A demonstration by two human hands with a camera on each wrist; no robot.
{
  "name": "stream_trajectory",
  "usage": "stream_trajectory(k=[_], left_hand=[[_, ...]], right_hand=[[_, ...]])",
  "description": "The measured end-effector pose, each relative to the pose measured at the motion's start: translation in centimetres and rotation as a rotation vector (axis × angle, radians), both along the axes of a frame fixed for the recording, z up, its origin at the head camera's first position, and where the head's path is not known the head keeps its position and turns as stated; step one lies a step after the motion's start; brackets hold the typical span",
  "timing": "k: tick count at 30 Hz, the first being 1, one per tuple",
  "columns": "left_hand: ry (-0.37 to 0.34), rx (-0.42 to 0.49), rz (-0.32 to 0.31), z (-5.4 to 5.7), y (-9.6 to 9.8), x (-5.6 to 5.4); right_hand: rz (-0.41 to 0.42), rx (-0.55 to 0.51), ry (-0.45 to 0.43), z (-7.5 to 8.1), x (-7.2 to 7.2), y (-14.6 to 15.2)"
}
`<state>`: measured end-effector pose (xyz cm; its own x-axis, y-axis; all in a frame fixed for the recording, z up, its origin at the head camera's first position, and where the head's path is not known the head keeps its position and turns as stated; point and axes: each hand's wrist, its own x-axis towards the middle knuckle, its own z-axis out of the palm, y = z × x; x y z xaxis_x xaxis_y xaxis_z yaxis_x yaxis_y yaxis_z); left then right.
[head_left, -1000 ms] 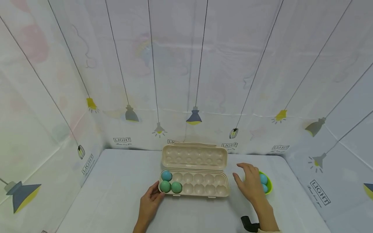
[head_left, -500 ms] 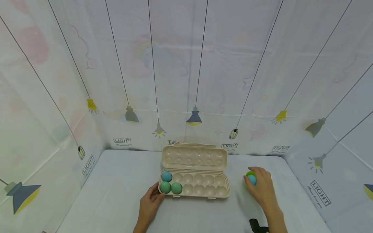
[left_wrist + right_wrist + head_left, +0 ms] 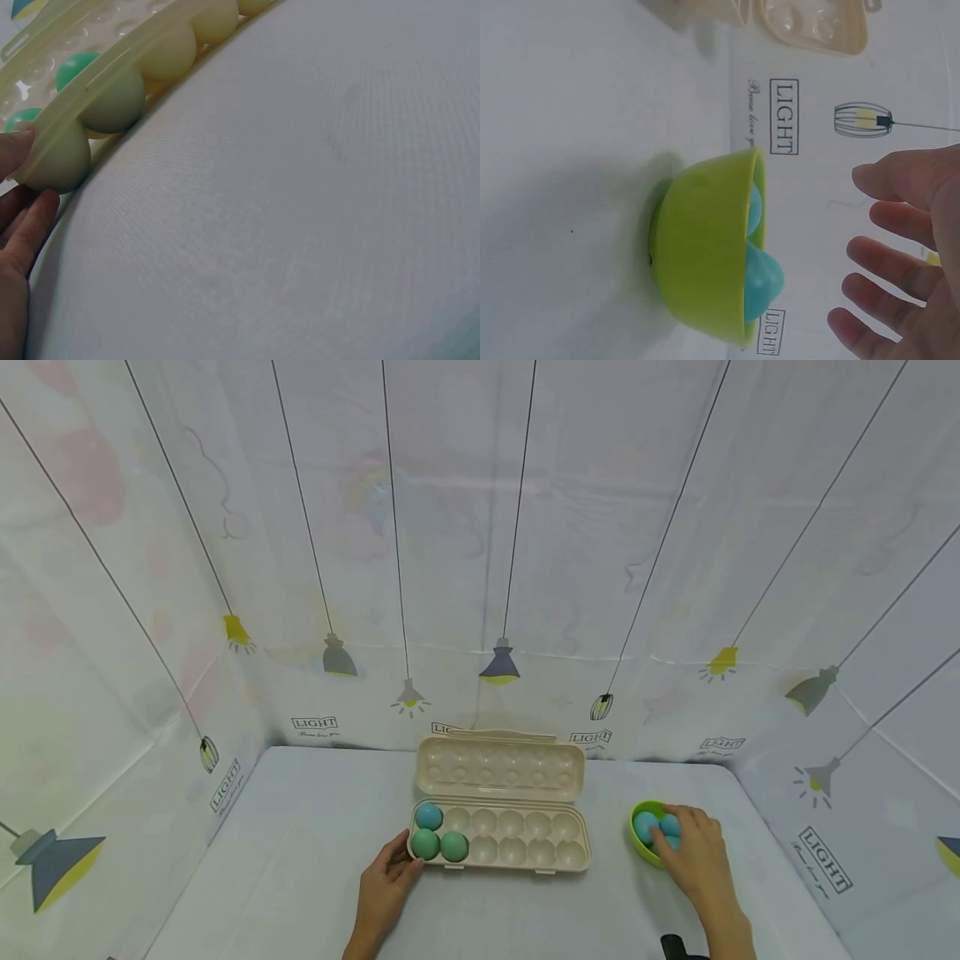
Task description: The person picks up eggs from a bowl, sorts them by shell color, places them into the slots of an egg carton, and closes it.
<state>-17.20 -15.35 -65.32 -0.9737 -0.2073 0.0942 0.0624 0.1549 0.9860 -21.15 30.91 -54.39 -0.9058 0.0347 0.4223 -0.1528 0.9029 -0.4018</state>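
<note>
A beige egg carton (image 3: 512,849) lies with its lid folded back in the head view. Its left end holds one blue egg (image 3: 429,816) in the back row and two green eggs (image 3: 426,844) in the front row. My left hand (image 3: 384,889) grips the carton's front left corner, thumb on the rim and fingers against the cup below. Over a lime-green bowl (image 3: 709,244) with several blue eggs (image 3: 762,283) hovers my right hand (image 3: 701,856). Its fingers are spread and apart from the eggs in the right wrist view, with nothing between them.
The white-covered table (image 3: 300,860) backs onto pale cloth walls (image 3: 465,527) printed with hanging lamps. A black strap-like piece (image 3: 675,947) shows by my right forearm. The raised carton lid (image 3: 500,767) stands near the back edge.
My right hand has moved right from beside the carton, passing over the bowl, so more of the bowl and its eggs now shows. The left hand and carton have stayed in place.
</note>
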Motion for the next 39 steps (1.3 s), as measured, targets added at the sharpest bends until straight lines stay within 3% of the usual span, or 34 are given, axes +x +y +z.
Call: stream_trajectory(k=[5, 13, 22, 39], left_hand=[[0.002, 0.010, 0.005, 0.0, 0.1, 0.0], [-0.007, 0.027, 0.006, 0.2, 0.0, 0.0], [0.002, 0.021, 0.006, 0.2, 0.0, 0.0], [0.025, 0.025, 0.001, 0.2, 0.0, 0.1]], right_hand=[[-0.008, 0.034, -0.095, -0.7, 0.5, 1.1], [0.004, 0.068, -0.339, -1.4, 0.6, 2.2], [0.032, 0.067, -0.352, -1.6, 0.3, 2.4], [0.000, 0.129, -0.505, -0.4, -2.0, 2.4]])
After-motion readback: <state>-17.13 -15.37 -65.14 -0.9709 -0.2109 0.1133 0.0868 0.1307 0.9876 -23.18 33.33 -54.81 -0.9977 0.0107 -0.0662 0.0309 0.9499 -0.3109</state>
